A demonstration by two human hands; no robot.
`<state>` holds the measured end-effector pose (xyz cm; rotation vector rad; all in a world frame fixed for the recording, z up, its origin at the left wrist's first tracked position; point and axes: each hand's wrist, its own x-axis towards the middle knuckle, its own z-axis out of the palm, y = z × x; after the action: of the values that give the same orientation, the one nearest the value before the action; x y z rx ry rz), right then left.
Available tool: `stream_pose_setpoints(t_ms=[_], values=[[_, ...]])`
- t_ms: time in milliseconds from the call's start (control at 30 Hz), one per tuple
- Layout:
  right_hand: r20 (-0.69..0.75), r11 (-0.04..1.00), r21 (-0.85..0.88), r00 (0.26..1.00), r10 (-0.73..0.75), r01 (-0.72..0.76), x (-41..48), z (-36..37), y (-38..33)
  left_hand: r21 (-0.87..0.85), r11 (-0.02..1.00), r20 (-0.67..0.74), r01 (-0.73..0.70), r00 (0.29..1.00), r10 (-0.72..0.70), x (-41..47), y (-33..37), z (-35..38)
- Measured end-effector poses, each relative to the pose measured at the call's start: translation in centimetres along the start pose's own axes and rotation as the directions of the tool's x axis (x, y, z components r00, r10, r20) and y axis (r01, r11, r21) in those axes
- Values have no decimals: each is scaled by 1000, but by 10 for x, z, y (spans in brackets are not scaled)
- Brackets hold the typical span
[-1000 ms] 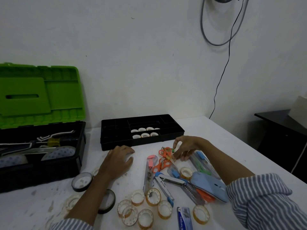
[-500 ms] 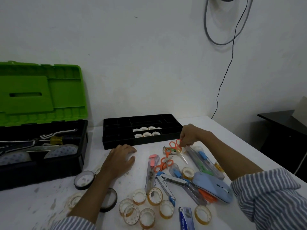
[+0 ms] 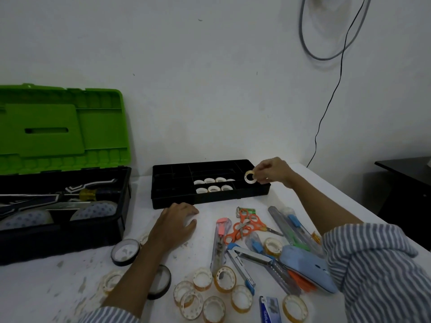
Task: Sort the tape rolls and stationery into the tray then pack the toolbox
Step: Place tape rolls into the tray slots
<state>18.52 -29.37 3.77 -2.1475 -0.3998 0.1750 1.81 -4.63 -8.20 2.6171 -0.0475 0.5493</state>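
My right hand (image 3: 271, 171) pinches a small white tape roll (image 3: 250, 177) above the right end of the black tray (image 3: 172, 193). Several white rolls (image 3: 213, 184) sit in the tray's middle compartments. My left hand (image 3: 173, 227) rests on the table just in front of the tray, fingers loosely bent. Several clear tape rolls (image 3: 210, 293) lie near the front edge. Orange scissors (image 3: 245, 226), a stapler (image 3: 242, 264) and cutters (image 3: 290, 227) lie to the right. The toolbox (image 3: 63, 220) stands open at the left, green lid up.
Two black tape rolls (image 3: 125, 251) lie beside my left forearm. A blue mouse-like object (image 3: 305, 268) sits by my right sleeve. A blue booklet (image 3: 269, 310) lies at the front. A cable (image 3: 326, 113) hangs down the wall, and a dark cabinet (image 3: 405, 190) stands right of the table.
My right hand left the scissors pile and rose toward the tray's right end, now pinching a small white roll. The left hand stayed in place.
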Motion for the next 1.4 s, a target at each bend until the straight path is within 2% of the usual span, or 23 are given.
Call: stream_pose_setpoints(t_ms=[67,200,367,533,800,967,1200,1333,1400], values=[[-133,996,76,989,64,-54,11,13,2,-2,1000,-6,3,1000,-3,0,0,0],[-279,986,33,946,163,-161,35,41,10,-9,1000,-15,4,1000,-5,0,0,1],[-336,924,-125,891,304,-362,53,69,10,-17,1000,-23,-9,1000,8,1,-2,1],[-301,850,-310,892,337,-426,59,73,9,-33,999,-33,-13,999,11,2,-3,1],[-146,838,-429,941,305,-338,52,64,9,-28,1000,-27,-7,1000,6,2,-3,2],[-78,870,-404,958,276,-284,48,61,11,-24,1000,-26,-12,1000,11,2,-3,1],[-105,933,-355,994,19,-56,40,51,9,-9,1000,-9,-6,1000,6,2,-2,1],[58,954,-275,993,-105,117,29,39,5,-15,1000,-8,-10,1000,10,1,-1,0],[152,945,-291,982,-108,149,24,34,4,-14,1000,-7,-9,1000,9,1,-1,-1]])
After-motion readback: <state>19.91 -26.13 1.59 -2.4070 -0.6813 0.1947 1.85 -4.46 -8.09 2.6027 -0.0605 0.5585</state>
